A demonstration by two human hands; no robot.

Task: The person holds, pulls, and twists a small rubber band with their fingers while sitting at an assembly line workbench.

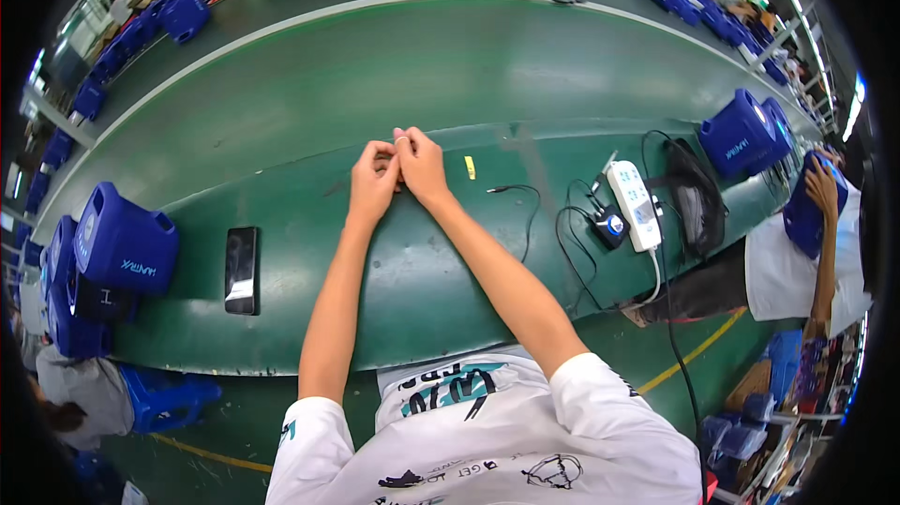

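My left hand and my right hand meet over the green work table, past its middle. Both have curled fingers, and the fingertips of one press against the other's. Whether anything small sits between them is hidden by the fingers. Just right of my right hand lies a small yellow strip. A black cable with a thin plug end lies farther right. To the left of my left forearm a black smartphone lies flat, its screen reflecting light.
A white power strip with a black adapter and tangled cables lies at right, beside a black pouch. Blue plastic cases stand at left, another blue case at far right. A co-worker holds a blue case there. Beyond runs a conveyor belt.
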